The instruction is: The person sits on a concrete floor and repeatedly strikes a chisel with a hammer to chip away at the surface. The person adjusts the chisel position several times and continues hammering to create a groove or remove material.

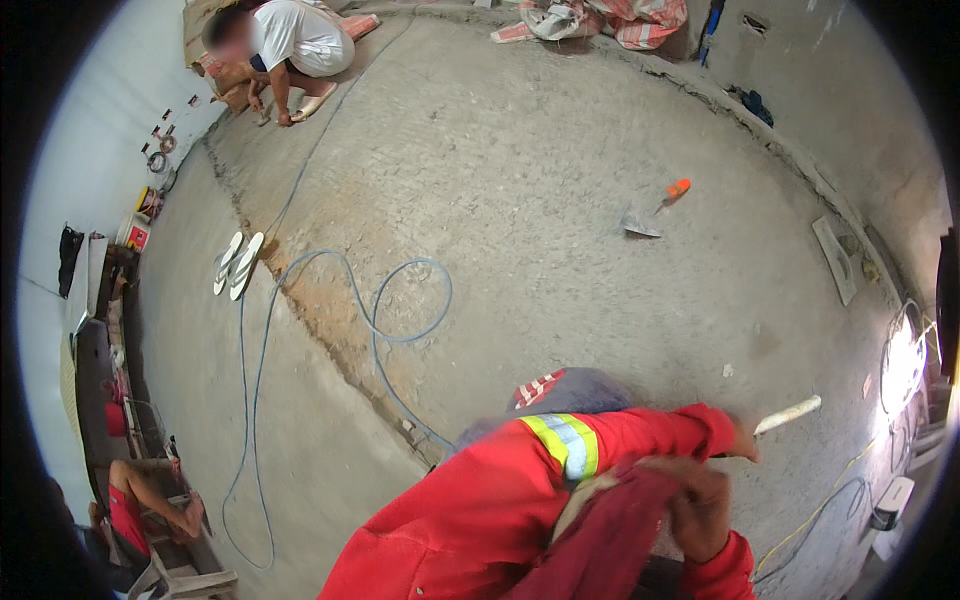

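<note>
My left hand, in a red sleeve with a reflective band, reaches across to the lower right. It is beside the near end of a pale rod or tube; whether it holds the tube is unclear. Below it, my right hand grips a dark red cloth. A grey and red-striped garment part shows beyond my sleeve. Farther out, a trowel with an orange handle lies on the rough concrete floor. A plastering float rests near the right wall.
A blue-grey hose or cable loops over the floor by white flip-flops. Another person crouches at upper left; a person's bare legs show at lower left. Sacks lie at the top. A bright lamp and yellow cable are right.
</note>
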The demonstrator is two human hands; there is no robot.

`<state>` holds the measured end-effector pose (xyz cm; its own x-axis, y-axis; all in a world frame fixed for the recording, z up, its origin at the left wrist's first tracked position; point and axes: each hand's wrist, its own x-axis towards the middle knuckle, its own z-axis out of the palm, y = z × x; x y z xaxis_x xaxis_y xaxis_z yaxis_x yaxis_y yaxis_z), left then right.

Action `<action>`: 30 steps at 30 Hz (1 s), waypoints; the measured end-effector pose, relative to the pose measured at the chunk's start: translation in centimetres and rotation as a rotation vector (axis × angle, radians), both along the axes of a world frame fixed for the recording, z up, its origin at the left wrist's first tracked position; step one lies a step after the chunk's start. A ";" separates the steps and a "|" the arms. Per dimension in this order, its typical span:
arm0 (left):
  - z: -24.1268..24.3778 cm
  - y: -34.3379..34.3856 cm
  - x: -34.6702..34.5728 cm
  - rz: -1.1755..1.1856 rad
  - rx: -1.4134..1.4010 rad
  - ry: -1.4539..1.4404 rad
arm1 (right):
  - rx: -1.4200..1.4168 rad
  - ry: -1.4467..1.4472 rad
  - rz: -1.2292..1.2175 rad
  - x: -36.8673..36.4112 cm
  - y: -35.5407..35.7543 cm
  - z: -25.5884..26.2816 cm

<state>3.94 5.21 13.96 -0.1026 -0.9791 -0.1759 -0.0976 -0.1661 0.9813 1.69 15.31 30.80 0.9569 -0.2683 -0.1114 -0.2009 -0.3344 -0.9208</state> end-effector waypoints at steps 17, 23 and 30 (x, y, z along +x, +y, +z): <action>3.1 -1.5 0.3 0.064 0.032 -0.103 | -1.614 0.146 -0.203 -8.4 3.4 12.3; 3.9 -1.1 0.9 0.046 0.073 -0.003 | -1.463 0.231 -0.189 -9.7 5.0 15.2; 2.8 -0.6 1.6 0.067 0.076 -0.020 | -1.744 0.155 -0.077 -10.0 4.6 14.1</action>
<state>5.58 4.58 16.79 -0.0331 -0.9673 -0.2516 -0.1036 -0.2471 0.9634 -8.29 19.90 44.88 0.9467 -0.2034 0.2496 -0.3059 -0.8101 0.5002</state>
